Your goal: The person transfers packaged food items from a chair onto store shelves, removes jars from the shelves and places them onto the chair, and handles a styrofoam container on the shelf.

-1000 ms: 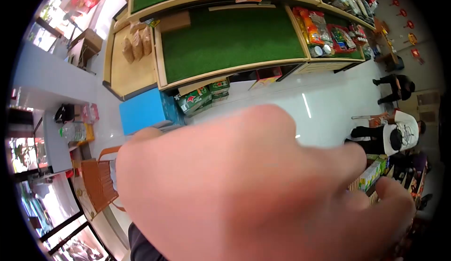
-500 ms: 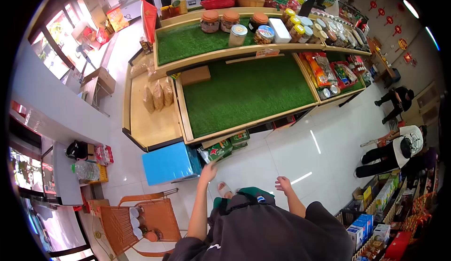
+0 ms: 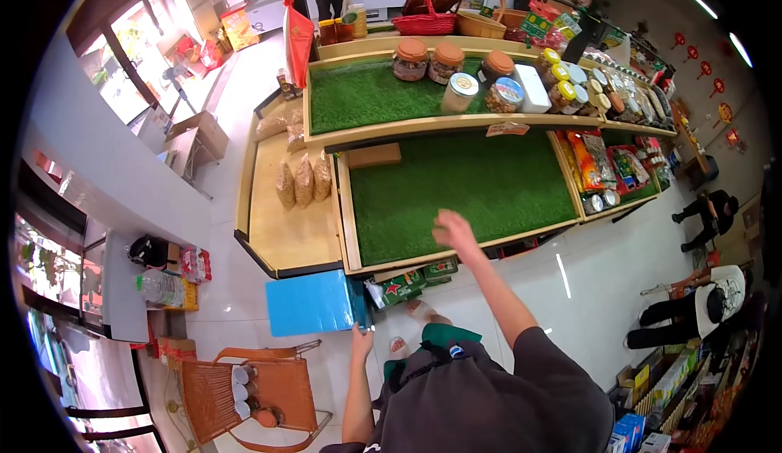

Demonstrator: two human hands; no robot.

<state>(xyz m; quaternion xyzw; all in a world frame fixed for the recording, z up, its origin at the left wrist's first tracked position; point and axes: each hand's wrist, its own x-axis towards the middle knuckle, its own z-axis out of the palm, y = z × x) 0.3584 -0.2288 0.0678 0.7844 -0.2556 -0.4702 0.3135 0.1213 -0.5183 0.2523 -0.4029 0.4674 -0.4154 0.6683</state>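
Observation:
My right hand (image 3: 454,231) is stretched forward over the front part of the lower shelf's green turf (image 3: 481,188); its fingers look curled, and whether they hold anything is too small to tell. My left hand (image 3: 362,339) is low at the right front corner of the blue box (image 3: 308,305), close to its edge; its fingers are small and partly hidden. Green beer cartons (image 3: 401,288) lie under the shelf, right of the blue box. A flat cardboard piece (image 3: 375,156) rests at the turf's back left corner.
Jars (image 3: 410,60) line the upper shelf. Bags of brown goods (image 3: 304,180) stand on the wooden side shelf (image 3: 273,229). A wicker chair (image 3: 281,388) holding jars is at lower left. Two people (image 3: 721,294) (image 3: 710,217) are at the right, near stocked shelves (image 3: 668,384).
My right hand has moved forward and left, over the turf. My left hand has moved down beside the blue box. The view has shifted, and my feet show nearer the cartons.

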